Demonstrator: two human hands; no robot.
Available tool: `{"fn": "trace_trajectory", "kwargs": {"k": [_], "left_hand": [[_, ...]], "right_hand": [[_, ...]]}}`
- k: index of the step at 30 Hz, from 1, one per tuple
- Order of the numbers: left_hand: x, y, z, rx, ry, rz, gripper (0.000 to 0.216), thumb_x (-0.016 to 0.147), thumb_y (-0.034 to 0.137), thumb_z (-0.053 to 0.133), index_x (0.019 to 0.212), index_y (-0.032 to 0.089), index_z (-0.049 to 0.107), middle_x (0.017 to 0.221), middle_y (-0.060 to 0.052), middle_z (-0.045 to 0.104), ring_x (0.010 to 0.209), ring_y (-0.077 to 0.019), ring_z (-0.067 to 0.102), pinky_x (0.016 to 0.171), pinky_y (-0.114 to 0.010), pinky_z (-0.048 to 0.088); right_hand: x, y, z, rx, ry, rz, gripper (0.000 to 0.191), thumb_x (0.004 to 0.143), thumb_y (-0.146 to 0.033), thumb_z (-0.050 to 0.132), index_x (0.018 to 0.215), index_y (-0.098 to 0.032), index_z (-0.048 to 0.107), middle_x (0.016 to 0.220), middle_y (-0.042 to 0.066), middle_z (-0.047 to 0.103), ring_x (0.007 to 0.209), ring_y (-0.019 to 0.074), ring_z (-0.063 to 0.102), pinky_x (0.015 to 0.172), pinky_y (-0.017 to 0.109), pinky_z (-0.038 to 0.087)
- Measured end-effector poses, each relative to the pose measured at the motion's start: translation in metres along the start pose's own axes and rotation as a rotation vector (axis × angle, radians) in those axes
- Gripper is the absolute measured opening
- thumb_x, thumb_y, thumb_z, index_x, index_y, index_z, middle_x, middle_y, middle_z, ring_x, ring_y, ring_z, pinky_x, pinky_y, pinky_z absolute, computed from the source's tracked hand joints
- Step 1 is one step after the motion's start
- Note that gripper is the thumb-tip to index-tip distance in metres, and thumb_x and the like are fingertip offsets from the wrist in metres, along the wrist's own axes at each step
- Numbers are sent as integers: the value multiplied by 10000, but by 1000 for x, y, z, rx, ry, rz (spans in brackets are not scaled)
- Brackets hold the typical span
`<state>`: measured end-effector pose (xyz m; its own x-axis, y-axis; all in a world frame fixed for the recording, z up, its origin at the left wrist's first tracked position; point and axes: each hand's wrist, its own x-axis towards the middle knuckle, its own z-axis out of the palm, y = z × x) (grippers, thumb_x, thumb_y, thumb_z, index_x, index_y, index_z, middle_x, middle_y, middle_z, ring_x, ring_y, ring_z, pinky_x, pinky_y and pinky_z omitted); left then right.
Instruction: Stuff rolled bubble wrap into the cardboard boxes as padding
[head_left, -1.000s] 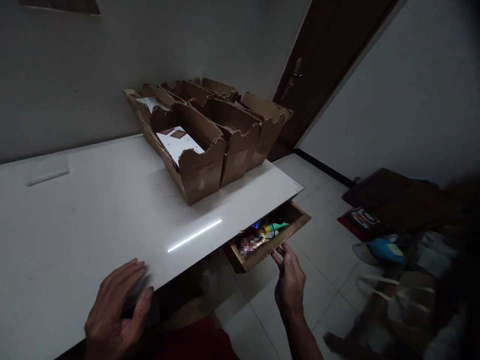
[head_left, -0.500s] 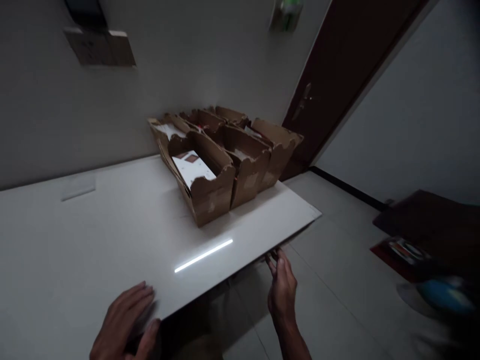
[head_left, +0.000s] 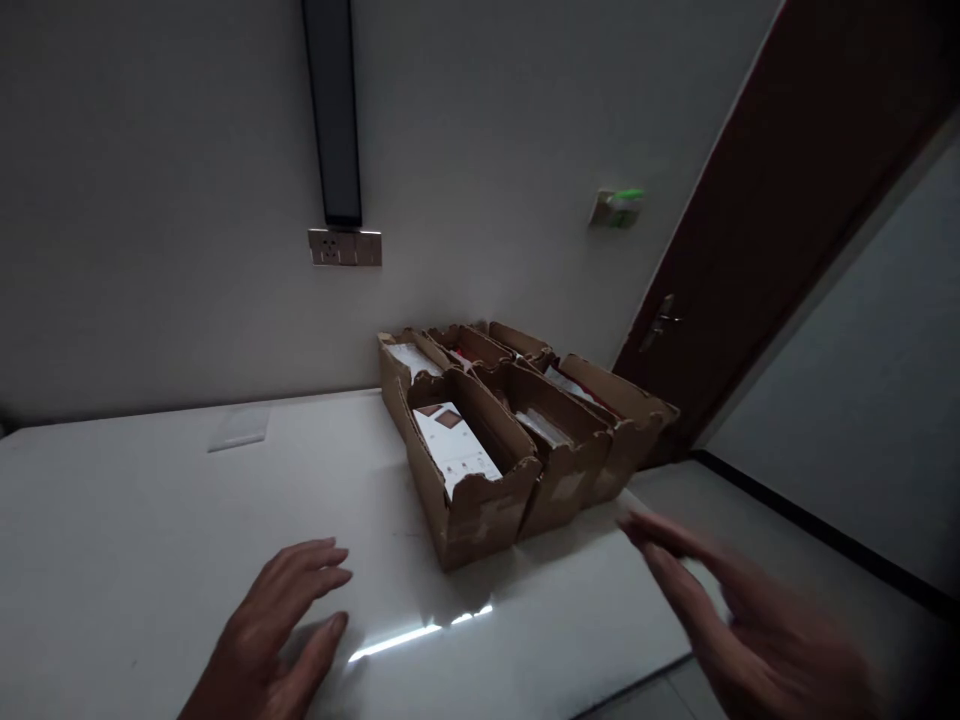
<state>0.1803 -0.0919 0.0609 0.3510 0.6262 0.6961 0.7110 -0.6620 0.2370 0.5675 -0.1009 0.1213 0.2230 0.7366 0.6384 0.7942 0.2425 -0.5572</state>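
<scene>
My left hand [head_left: 274, 630] hovers just over the white table [head_left: 150, 530] near its front edge, fingers spread, holding nothing. My right hand [head_left: 742, 625] is raised over the table's right corner, fingers stretched out and blurred by motion, empty. Ahead of both hands stand three long open cardboard boxes [head_left: 517, 440] side by side. The nearest box [head_left: 465, 480] holds a white card with brown squares [head_left: 456, 450]. The drawer under the table is out of sight.
A small pale sheet [head_left: 238, 428] lies at the back of the table. On the wall are a socket plate [head_left: 344, 247] under a dark vertical strip, and a switch with a green light [head_left: 616, 205]. A dark door [head_left: 757, 230] stands at the right.
The drawer under the table's right end was pushed shut by my right hand. That hand then rose above the table corner. The view has tilted up toward the wall.
</scene>
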Motion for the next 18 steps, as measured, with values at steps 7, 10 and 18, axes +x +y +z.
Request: {"fn": "trace_trajectory", "kwargs": {"k": [7, 10, 18], "left_hand": [[82, 8, 38, -63, 50, 119, 484, 858, 139, 558, 1332, 190, 470, 1417, -178, 496, 1284, -290, 501, 984, -458, 510], [110, 8, 51, -95, 69, 242, 587, 828, 210, 629, 1373, 155, 419, 1474, -200, 429, 1380, -339, 383, 1073, -530, 417], [139, 10, 66, -170, 157, 258, 411, 823, 236, 657, 1193, 144, 504, 1029, -129, 662, 1022, -293, 594, 881, -464, 485]], "right_hand": [[169, -101, 86, -236, -742, -395, 285, 856, -133, 490, 985, -172, 741, 924, 44, 762, 805, 165, 685, 705, 228, 479], [191, -110, 117, -517, -992, -390, 301, 823, -64, 493, 965, -126, 752, 854, 77, 754, 733, 165, 670, 613, 215, 419], [207, -121, 169, -512, -1157, -451, 256, 968, -321, 553, 1073, -125, 681, 1062, 93, 699, 926, 189, 659, 827, 334, 517]]}}
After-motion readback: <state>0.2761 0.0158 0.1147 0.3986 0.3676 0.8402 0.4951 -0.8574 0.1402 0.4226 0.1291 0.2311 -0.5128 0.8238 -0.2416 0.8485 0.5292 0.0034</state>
